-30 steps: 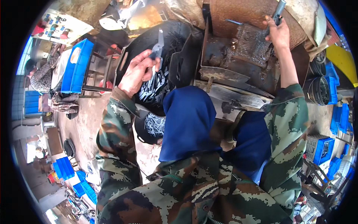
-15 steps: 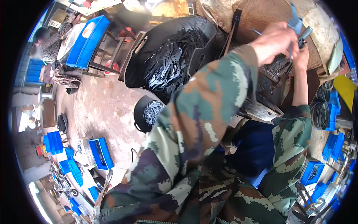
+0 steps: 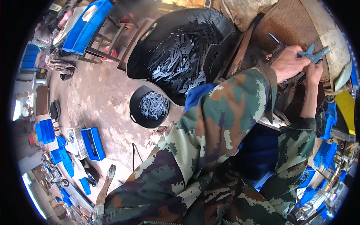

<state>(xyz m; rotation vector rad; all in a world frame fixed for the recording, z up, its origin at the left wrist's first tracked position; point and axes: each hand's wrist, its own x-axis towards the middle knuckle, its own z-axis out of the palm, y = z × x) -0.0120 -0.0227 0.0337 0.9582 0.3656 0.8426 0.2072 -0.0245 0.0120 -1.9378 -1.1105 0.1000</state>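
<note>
Camouflage sleeves [image 3: 225, 108] reach up from the lower edge toward the upper right, where two bare hands work close together. The left hand [image 3: 288, 63], coming across from the left, has its fingers pinching a flat, blue-grey metal piece [image 3: 306, 53] whose forked end sticks out to the right; some fingertips are hidden. Just beside and below it, the right hand [image 3: 314, 71] has its fingers curled around a grey cylinder [image 3: 322, 53], which slants up to the right. The metal piece and cylinder overlap in this view, and I cannot tell whether they touch. Behind the hands hangs or lies a brown sheet [image 3: 288, 20], with a thin rod [image 3: 275, 38] near its lower left. To the left of the hands, a big black tub [image 3: 135, 62] holds a heap of dark and silvery metal strips [image 3: 176, 60]. Below it on the stained floor [image 3: 97, 97], a smaller tub [image 3: 136, 101] holds short silver parts [image 3: 153, 105]. Blue bins [image 3: 90, 148] stand farther left
</note>
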